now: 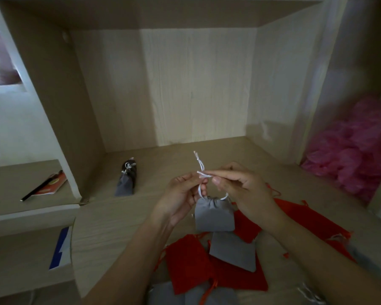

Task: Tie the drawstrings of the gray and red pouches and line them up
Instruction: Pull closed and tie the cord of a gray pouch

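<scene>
Both hands pinching white drawstring.
Left hand, right hand hold it above gray pouch; red pouches below that pouch.

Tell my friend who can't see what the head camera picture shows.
A left hand and a right hand pinch the white drawstring of a gray pouch above a wooden desk. Loose red pouches and another gray pouch lie underneath, and tied pouches sit further back on the left.

Two hands — left hand, right hand — at least four gray pouches, at least three red pouches, one pen.
</scene>
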Demonstrator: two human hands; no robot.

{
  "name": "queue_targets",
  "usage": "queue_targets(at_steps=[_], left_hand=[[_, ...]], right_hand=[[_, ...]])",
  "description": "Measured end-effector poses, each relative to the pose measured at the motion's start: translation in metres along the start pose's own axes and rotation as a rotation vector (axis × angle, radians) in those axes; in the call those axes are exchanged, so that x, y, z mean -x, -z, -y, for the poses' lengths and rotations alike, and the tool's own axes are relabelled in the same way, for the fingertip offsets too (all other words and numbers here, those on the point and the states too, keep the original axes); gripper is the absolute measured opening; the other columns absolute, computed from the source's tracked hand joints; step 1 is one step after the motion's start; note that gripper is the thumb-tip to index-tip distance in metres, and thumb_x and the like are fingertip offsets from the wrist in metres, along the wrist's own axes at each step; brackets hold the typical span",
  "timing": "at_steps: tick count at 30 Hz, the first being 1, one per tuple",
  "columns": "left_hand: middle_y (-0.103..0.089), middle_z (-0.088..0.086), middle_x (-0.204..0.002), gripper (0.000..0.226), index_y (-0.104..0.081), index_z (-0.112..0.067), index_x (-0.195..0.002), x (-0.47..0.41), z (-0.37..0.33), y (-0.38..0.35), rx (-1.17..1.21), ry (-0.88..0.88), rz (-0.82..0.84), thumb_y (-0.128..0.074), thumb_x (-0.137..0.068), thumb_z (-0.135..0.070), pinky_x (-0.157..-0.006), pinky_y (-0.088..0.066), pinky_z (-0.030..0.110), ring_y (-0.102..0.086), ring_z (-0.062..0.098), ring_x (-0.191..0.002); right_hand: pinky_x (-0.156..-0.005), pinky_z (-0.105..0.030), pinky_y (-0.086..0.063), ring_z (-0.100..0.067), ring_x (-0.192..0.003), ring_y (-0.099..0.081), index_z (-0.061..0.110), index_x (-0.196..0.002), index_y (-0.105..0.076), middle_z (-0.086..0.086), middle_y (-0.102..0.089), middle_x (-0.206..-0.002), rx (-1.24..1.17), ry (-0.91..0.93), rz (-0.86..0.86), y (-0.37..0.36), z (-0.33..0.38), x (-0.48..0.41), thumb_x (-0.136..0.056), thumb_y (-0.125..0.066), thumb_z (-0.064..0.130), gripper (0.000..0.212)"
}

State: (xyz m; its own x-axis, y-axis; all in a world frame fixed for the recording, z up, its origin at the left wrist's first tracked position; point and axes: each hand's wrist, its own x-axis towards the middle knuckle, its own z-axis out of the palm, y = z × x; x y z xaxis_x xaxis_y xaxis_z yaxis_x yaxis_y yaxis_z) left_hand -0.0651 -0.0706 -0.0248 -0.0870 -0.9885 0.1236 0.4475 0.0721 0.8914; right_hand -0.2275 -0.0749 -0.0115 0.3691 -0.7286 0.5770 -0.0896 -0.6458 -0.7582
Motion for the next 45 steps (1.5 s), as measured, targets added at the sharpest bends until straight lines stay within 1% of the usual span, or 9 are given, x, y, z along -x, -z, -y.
queue_targets(at_steps=[3, 8, 13, 21, 28, 32, 34, 39, 45], left_hand=[[-0.056, 0.001, -0.056, 0.006, -0.061, -0.001, -0.075, 0.003, 0.004, -0.007, -0.075, -0.04, 0.027, -0.059, -0.078, -0.005, -0.046, -0.043, 0.017, -0.048, 0.007, -0.045], [-0.057, 0.003, -0.059, 0.019, -0.065, -0.007, -0.061, 0.008, 0.008, -0.015, -0.254, -0.154, 0.001, -0.063, -0.079, -0.004, -0.049, -0.038, 0.019, -0.043, 0.011, -0.048], [-0.061, 0.004, -0.06, 0.011, -0.071, -0.006, -0.067, 0.009, 0.007, -0.018, -0.269, -0.225, 0.0, -0.071, -0.075, -0.014, -0.05, -0.035, 0.019, -0.041, 0.009, -0.048], [-0.045, -0.005, -0.05, 0.027, -0.064, -0.018, -0.052, 0.011, 0.007, -0.022, -0.285, -0.256, -0.129, -0.065, -0.079, -0.019, -0.047, -0.027, 0.017, -0.032, 0.006, -0.047], [-0.05, 0.0, -0.061, 0.02, -0.054, -0.009, -0.076, 0.01, 0.001, -0.017, -0.12, -0.176, 0.062, -0.054, -0.089, -0.023, -0.055, -0.039, 0.019, -0.04, 0.01, -0.055], [-0.058, -0.001, -0.065, 0.018, -0.06, -0.01, -0.074, 0.005, -0.001, -0.006, -0.302, -0.253, 0.05, -0.058, -0.087, -0.021, -0.064, -0.044, 0.02, -0.05, 0.011, -0.063], [-0.066, -0.007, -0.068, 0.012, -0.066, -0.008, -0.077, 0.006, -0.004, -0.007, -0.422, -0.324, -0.014, -0.061, -0.087, -0.004, -0.067, -0.046, 0.016, -0.058, 0.006, -0.066], [-0.073, -0.009, -0.073, 0.017, -0.071, -0.009, -0.077, 0.007, -0.005, -0.009, -0.596, -0.461, -0.116, -0.068, -0.076, 0.008, -0.068, -0.05, 0.015, -0.067, 0.002, -0.071], [-0.07, -0.002, -0.068, 0.012, -0.067, -0.007, -0.068, 0.008, 0.0, -0.01, -0.563, -0.472, -0.169, -0.075, -0.07, 0.002, -0.062, -0.051, 0.02, -0.063, 0.01, -0.065]], right_hand=[[-0.073, -0.016, -0.048, -0.009, -0.079, -0.066, 0.016, -0.094, -0.075, -0.001, -0.071, -0.082, -0.125, -0.019, -0.068, -0.003, 0.004, 0.0, -0.082, -0.068, 0.004, 0.018], [-0.062, -0.014, -0.046, -0.005, -0.061, -0.062, 0.017, -0.072, -0.069, 0.001, -0.069, -0.065, -0.176, -0.107, -0.189, -0.003, -0.001, -0.002, -0.074, -0.075, 0.001, 0.018], [-0.063, -0.013, -0.046, -0.003, -0.064, -0.062, 0.023, -0.072, -0.07, 0.004, -0.07, -0.07, -0.089, -0.084, -0.228, -0.001, -0.006, -0.001, -0.073, -0.075, -0.001, 0.025], [-0.059, -0.017, -0.044, -0.007, -0.064, -0.059, 0.016, -0.075, -0.063, -0.001, -0.067, -0.073, -0.137, -0.113, -0.177, -0.003, -0.008, -0.002, -0.071, -0.077, -0.003, 0.024], [-0.058, -0.012, -0.042, 0.002, -0.062, -0.057, 0.021, -0.082, -0.065, 0.009, -0.066, -0.074, -0.051, -0.268, -0.123, -0.005, -0.007, -0.002, -0.082, -0.071, 0.009, 0.013], [-0.073, -0.024, -0.046, -0.014, -0.078, -0.064, 0.011, -0.076, -0.07, -0.013, -0.071, -0.084, -0.304, -0.399, -0.059, -0.004, -0.004, -0.002, -0.085, -0.066, 0.011, 0.01], [-0.073, -0.029, -0.044, -0.019, -0.075, -0.061, 0.014, -0.07, -0.069, -0.014, -0.067, -0.078, -0.443, -0.452, -0.066, -0.001, -0.002, -0.004, -0.084, -0.065, 0.011, 0.014], [-0.08, -0.027, -0.05, -0.015, -0.077, -0.066, 0.017, -0.061, -0.072, -0.003, -0.071, -0.075, -0.467, -0.356, -0.098, -0.001, -0.003, -0.008, -0.083, -0.055, -0.002, 0.033], [-0.065, -0.019, -0.05, -0.01, -0.072, -0.066, 0.007, -0.08, -0.068, -0.006, -0.072, -0.079, -0.294, -0.289, -0.059, -0.001, -0.001, -0.001, -0.078, -0.068, -0.005, 0.012]])
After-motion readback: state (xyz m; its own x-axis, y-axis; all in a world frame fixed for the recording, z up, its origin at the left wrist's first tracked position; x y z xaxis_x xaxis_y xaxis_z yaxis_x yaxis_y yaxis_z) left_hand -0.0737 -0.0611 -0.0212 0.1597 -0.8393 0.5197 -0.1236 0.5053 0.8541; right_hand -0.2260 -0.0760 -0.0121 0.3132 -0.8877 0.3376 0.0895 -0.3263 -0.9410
